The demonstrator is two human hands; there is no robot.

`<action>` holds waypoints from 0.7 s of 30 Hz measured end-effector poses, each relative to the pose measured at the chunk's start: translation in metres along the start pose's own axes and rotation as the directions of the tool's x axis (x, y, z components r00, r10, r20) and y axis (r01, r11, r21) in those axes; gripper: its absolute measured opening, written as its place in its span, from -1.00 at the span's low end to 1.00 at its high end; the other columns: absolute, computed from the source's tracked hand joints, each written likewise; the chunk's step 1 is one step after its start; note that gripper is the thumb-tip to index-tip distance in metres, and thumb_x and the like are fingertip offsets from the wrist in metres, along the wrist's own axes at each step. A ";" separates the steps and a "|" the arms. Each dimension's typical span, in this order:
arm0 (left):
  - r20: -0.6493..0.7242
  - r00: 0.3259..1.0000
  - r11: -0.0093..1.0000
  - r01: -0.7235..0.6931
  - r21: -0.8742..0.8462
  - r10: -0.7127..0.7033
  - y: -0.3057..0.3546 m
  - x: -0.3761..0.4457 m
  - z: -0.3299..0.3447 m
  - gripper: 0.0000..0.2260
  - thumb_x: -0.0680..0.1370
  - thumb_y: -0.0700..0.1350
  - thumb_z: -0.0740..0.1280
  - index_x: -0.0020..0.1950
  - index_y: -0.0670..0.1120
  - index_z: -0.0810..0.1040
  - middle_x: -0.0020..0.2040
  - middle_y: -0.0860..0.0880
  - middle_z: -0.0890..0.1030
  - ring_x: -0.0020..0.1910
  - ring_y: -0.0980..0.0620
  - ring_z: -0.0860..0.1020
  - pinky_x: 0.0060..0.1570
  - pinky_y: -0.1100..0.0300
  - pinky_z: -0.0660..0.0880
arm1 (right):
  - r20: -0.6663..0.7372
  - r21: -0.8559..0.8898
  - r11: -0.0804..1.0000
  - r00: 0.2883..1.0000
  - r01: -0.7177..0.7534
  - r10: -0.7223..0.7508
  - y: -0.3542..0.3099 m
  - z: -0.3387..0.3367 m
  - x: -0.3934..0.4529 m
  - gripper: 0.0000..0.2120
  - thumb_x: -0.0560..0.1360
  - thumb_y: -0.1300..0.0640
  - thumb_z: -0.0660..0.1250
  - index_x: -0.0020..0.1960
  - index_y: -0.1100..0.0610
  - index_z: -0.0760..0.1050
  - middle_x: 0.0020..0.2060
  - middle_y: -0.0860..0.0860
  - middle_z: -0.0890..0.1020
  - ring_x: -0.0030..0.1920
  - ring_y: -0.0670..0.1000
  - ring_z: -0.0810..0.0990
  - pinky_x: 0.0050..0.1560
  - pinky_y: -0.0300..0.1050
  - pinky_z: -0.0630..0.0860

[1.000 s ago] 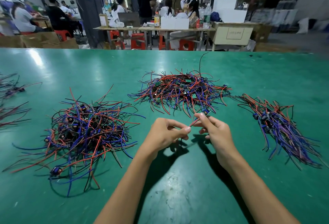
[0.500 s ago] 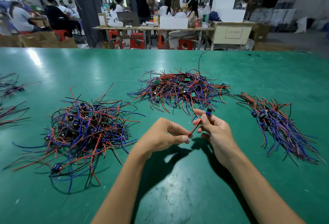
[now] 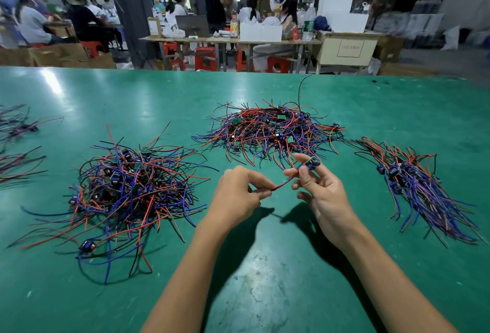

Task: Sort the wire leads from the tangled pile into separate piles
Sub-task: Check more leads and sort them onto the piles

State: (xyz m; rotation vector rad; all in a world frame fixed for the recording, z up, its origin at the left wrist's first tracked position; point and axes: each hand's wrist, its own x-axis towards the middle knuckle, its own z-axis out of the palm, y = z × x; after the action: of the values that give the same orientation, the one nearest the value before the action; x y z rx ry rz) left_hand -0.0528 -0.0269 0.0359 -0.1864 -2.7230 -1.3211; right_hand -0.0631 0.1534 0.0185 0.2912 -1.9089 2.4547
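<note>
One wire lead (image 3: pixel 281 186) with a red wire and a small dark blue component at its end stretches between my hands above the green table (image 3: pixel 265 279). My left hand (image 3: pixel 240 192) pinches the red wire's free end. My right hand (image 3: pixel 322 192) pinches the component end between thumb and fingers. Just behind my hands lies a tangled pile (image 3: pixel 270 131) of red, blue and black leads. A second tangled pile (image 3: pixel 124 187) sits at the left. At the right, a pile of aligned leads (image 3: pixel 416 187) lies fanned out.
More wire bundles (image 3: pixel 16 144) lie at the table's far left edge. Beyond the table's far edge, people sit at wooden workbenches (image 3: pixel 238 40) with red stools, boxes and bottles.
My hands have moved apart and a little up, drawing the red lead straight between them. The right hand turned so the dark component points upward. The piles have not moved.
</note>
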 end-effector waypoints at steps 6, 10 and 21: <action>0.107 0.994 0.999 -0.024 0.047 0.018 0.003 -0.003 0.001 -0.90 0.54 -0.14 0.45 -0.03 0.03 0.75 -0.21 0.07 0.73 -0.11 0.05 0.67 0.08 0.04 0.57 | -0.224 -0.018 1.000 0.975 -0.004 0.000 0.005 -0.003 0.002 -0.87 0.57 0.09 0.40 0.10 0.08 0.59 -0.15 0.05 0.76 -0.48 -0.19 0.39 -0.37 -0.39 0.46; 0.130 0.991 0.997 -0.037 0.064 0.028 0.004 -0.004 0.001 -0.91 0.54 -0.11 0.44 -0.03 0.04 0.74 -0.20 0.07 0.73 -0.09 0.07 0.66 0.13 0.02 0.55 | -0.262 -0.036 0.999 0.965 -0.013 0.003 0.005 -0.003 0.002 -0.88 0.57 0.10 0.41 0.09 0.09 0.59 -0.15 0.03 0.76 -0.51 -0.16 0.37 -0.40 -0.36 0.49; 0.058 0.995 0.992 -0.090 0.093 0.085 0.002 -0.002 0.004 -0.92 0.51 -0.09 0.49 -0.05 0.09 0.74 -0.26 0.12 0.68 -0.33 0.28 0.52 -0.08 0.18 0.55 | -0.347 -0.060 0.998 0.938 -0.002 -0.019 0.003 -0.005 0.002 -0.77 0.51 0.09 0.48 0.13 0.13 0.59 -0.23 0.06 0.75 -0.52 -0.18 0.35 -0.47 -0.39 0.36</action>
State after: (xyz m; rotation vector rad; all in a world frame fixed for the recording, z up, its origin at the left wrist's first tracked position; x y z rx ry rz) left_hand -0.0504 -0.0228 0.0341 -0.3337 -2.7797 -1.1768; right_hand -0.0667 0.1574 0.0144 -0.1301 -1.8159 2.2505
